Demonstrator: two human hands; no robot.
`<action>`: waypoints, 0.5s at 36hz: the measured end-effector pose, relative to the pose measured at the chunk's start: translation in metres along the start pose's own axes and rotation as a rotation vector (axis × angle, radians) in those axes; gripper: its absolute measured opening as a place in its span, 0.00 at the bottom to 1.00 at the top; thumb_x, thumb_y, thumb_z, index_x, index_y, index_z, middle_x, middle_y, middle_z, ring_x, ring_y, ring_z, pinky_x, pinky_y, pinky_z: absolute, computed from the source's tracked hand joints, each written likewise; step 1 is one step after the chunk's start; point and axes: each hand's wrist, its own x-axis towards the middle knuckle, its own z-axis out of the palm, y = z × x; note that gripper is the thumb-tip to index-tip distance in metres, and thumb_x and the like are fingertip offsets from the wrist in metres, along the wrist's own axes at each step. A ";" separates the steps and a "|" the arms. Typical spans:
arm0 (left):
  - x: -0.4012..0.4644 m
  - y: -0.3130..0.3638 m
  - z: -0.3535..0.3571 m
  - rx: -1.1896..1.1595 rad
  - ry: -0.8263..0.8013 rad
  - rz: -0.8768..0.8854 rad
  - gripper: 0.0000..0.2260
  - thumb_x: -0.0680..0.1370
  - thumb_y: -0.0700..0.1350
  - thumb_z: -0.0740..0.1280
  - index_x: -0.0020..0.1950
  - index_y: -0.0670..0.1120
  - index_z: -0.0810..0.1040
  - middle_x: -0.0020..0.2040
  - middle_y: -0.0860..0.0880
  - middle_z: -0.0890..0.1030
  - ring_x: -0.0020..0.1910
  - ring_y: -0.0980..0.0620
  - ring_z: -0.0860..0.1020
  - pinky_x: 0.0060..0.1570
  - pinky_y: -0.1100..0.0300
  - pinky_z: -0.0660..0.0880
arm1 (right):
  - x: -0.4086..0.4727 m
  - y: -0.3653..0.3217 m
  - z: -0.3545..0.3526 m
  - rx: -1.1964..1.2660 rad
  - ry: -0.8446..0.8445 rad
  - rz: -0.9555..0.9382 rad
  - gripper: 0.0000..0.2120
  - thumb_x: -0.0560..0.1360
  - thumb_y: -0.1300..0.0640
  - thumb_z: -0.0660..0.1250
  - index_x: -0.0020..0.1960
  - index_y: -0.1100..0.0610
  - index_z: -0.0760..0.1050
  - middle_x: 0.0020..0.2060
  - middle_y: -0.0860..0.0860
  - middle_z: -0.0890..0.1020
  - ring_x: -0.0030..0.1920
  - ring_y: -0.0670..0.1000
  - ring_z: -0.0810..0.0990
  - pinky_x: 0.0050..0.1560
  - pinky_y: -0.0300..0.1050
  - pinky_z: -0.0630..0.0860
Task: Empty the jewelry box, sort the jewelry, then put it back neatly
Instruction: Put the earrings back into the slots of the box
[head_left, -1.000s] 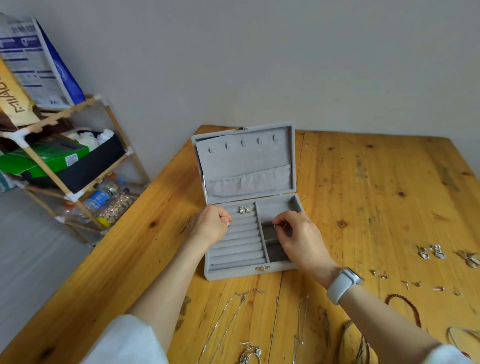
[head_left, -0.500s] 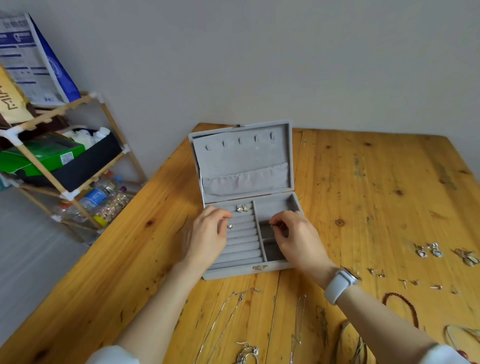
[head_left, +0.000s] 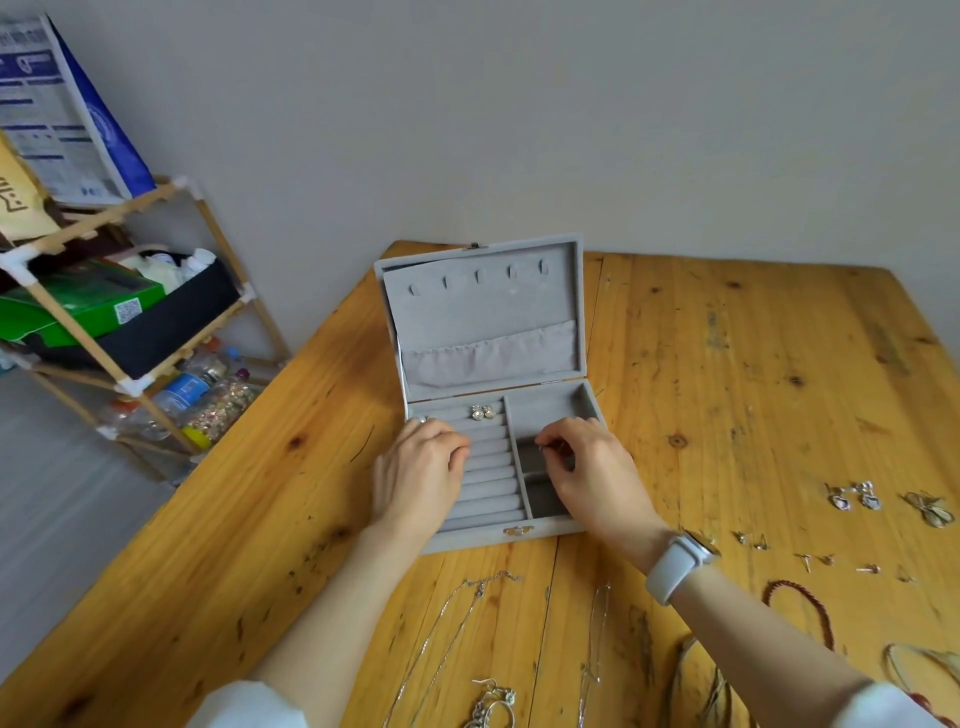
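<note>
Sitting open at frame centre, the grey jewelry box (head_left: 488, 332) holds my left hand (head_left: 418, 475), fingers curled on its ring rolls, and my right hand (head_left: 597, 475) pinching something small I cannot identify; necklaces (head_left: 452, 634) lie below.

Soft, even daylight fills the scene, bright without harsh glare, and the wooden tabletop (head_left: 727, 395) carries only a mild sheen. Shadows are faint and diffuse, the darkest lying inside the right-hand compartments of the jewelry box (head_left: 498, 538). The wide-angle lens bends the shelf rack (head_left: 130, 312) at the left edge, and fine detail is slightly soft throughout.
</note>
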 end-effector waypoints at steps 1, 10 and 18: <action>-0.001 -0.001 0.000 0.003 0.009 0.012 0.05 0.69 0.39 0.74 0.43 0.46 0.84 0.41 0.53 0.81 0.43 0.49 0.78 0.31 0.53 0.78 | 0.000 -0.001 -0.001 0.013 0.001 0.013 0.07 0.74 0.63 0.63 0.50 0.57 0.77 0.43 0.47 0.78 0.46 0.49 0.74 0.48 0.41 0.72; -0.016 -0.007 0.001 0.107 0.126 -0.074 0.13 0.65 0.42 0.75 0.49 0.47 0.83 0.47 0.49 0.79 0.48 0.49 0.70 0.43 0.51 0.69 | 0.026 -0.014 0.011 0.198 -0.161 0.086 0.05 0.74 0.61 0.65 0.48 0.59 0.79 0.45 0.52 0.75 0.47 0.49 0.72 0.48 0.36 0.67; -0.010 -0.006 0.004 0.139 0.120 -0.036 0.10 0.67 0.43 0.75 0.46 0.51 0.83 0.41 0.50 0.76 0.43 0.50 0.66 0.39 0.55 0.57 | 0.046 -0.026 0.030 0.094 -0.254 0.123 0.06 0.73 0.57 0.66 0.47 0.53 0.80 0.49 0.54 0.79 0.55 0.55 0.74 0.58 0.51 0.69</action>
